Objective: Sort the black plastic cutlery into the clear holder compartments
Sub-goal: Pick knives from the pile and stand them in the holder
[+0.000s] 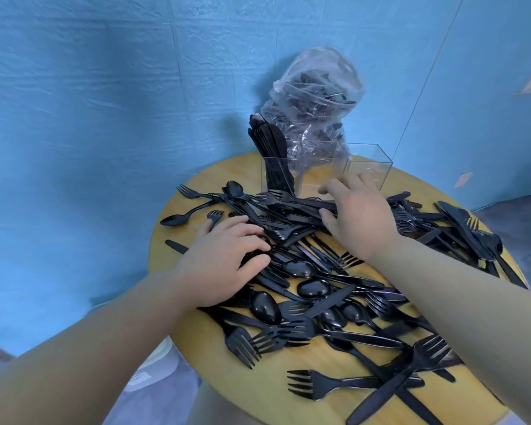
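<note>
Black plastic forks, spoons and knives lie in a loose pile [319,289] across the round wooden table [288,397]. At the table's far side stands the clear holder [367,162]. Its left compartment [276,176] holds several upright knives; the middle and right ones look empty. My left hand [224,262] rests on the left part of the pile, fingers and thumb curled around some cutlery pieces. Just in front of the holder, my right hand [357,214] lies on the pile with fingers spread, its thumb touching a few knives.
A clear plastic bag [314,102] with more black cutlery leans against the blue wall behind the holder. A spoon [181,217] and a fork [190,193] lie apart near the table's left edge. The table edge drops off at left and front.
</note>
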`<act>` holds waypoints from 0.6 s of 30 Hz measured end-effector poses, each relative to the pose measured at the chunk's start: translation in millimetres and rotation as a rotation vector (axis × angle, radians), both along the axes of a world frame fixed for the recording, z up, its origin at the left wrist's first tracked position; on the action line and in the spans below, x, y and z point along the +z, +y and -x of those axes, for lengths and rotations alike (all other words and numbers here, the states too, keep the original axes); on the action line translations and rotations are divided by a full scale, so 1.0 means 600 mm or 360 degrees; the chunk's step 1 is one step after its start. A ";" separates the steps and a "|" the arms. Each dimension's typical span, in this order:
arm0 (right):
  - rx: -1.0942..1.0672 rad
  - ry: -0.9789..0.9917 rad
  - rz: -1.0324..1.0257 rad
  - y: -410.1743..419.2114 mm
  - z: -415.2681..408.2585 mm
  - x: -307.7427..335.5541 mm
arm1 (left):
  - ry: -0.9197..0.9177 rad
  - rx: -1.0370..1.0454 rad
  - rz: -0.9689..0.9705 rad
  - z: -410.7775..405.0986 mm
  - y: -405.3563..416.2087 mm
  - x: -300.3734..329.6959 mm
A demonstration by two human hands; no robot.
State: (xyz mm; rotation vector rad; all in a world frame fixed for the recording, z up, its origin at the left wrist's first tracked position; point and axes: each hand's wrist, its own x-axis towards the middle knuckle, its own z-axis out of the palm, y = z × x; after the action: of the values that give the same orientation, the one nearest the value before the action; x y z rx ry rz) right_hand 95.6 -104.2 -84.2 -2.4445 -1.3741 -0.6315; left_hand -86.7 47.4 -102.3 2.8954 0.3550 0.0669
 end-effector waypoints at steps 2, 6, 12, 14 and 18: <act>0.0180 0.0073 -0.0019 -0.003 0.013 0.002 | 0.0039 -0.0026 0.0020 -0.003 -0.002 0.001; 0.0228 0.0518 0.0479 0.000 0.034 -0.001 | 0.0083 -0.0087 0.0037 -0.005 -0.003 -0.002; 0.0153 0.0646 0.0426 -0.008 0.015 0.000 | 0.0041 -0.0099 0.0050 0.004 0.002 -0.003; 0.0121 0.0618 0.0359 -0.010 0.009 0.000 | 0.0001 -0.0109 0.0060 0.006 0.002 -0.005; 0.0060 0.0573 0.0266 -0.016 -0.002 -0.002 | -0.0050 -0.0107 0.0068 0.012 0.001 -0.004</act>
State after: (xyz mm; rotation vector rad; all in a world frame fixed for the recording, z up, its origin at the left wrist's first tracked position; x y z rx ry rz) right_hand 96.8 -113.6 -85.2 -2.4926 -1.3635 -0.0602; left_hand -93.9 48.0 -104.8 2.8580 0.2506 0.0923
